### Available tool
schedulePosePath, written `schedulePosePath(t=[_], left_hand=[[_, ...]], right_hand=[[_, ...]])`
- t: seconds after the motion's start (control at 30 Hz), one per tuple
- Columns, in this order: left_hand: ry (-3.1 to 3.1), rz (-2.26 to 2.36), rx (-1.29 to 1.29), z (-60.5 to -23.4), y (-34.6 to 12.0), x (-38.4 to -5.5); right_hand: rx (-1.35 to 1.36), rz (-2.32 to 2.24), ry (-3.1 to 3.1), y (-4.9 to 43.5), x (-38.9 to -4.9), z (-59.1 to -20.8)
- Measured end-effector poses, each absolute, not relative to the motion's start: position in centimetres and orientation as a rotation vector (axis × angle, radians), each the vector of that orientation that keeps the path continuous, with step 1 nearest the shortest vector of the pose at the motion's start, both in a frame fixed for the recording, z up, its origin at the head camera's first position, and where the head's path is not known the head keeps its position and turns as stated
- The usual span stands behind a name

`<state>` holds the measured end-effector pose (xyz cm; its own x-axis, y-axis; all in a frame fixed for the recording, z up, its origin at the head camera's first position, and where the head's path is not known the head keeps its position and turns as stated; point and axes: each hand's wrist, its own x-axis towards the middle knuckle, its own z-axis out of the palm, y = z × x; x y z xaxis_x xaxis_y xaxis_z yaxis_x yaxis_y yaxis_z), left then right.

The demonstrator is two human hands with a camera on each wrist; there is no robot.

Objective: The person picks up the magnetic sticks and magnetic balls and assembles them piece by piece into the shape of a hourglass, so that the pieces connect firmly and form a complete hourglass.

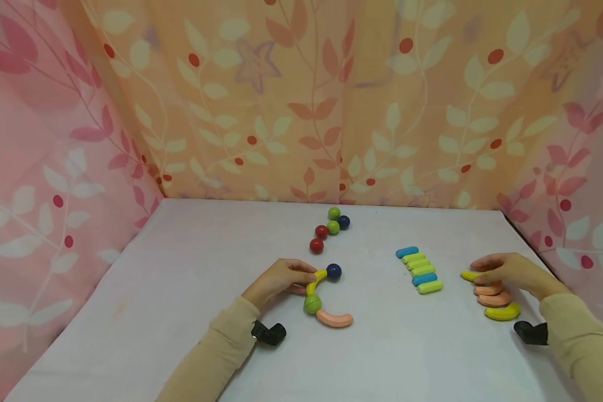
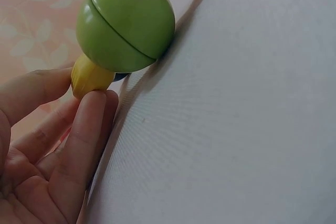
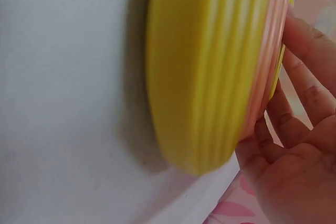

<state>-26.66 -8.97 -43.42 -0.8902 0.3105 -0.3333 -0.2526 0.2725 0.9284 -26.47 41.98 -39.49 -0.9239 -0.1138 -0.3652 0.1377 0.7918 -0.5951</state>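
My left hand (image 1: 281,276) pinches a yellow curved piece (image 1: 311,286) between thumb and fingers. At its far end is a dark blue ball (image 1: 334,272). Its near end meets a grooved green ball (image 1: 312,304), and a pink curved piece (image 1: 335,320) runs on from that ball to the right. On the right side, my right hand (image 1: 515,271) holds another yellow curved piece (image 1: 468,275) by thumb and fingers, partly hidden by the hand. Just nearer lie pink curved pieces (image 1: 494,299), then a ribbed yellow curved piece (image 3: 210,77), large in the right wrist view.
Toward the back of the white table (image 1: 206,234) are two red balls (image 1: 316,245), two green balls (image 1: 334,213) and a blue ball (image 1: 344,222). Between the hands, right of centre, lies a row of green and blue short sticks (image 1: 424,278). Patterned curtains (image 1: 301,100) surround the table.
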Motion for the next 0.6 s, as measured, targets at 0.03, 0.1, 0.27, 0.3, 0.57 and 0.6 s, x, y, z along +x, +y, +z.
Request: schedulePosePath(t=[0.03, 0.1, 0.27, 0.3, 0.57, 0.6], left_hand=[[2.089, 1.657, 0.051, -43.4, -9.0, -26.6], [2.080, 1.665, 0.061, -43.4, -9.1, -26.6], [2.103, 1.669, 0.074, -43.4, -9.0, -26.5], [2.101, 1.678, 0.071, -43.4, -8.9, -26.5], [2.127, 1.661, 0.103, -43.3, -8.6, -26.3], [2.134, 1.655, 0.101, -43.3, -8.7, -26.3]], right_hand=[[0.013, -0.902, 2.599, 41.8, -26.5, -39.5], [-0.003, -0.895, 2.608, 41.5, -26.7, -39.7], [-0.017, -0.840, 2.620, 41.2, -27.4, -39.9], [-0.017, -0.838, 2.621, 41.1, -27.5, -39.9], [0.054, -0.878, 2.704, 39.4, -26.6, -39.1], [0.067, -0.895, 2.713, 38.9, -26.4, -38.9]])
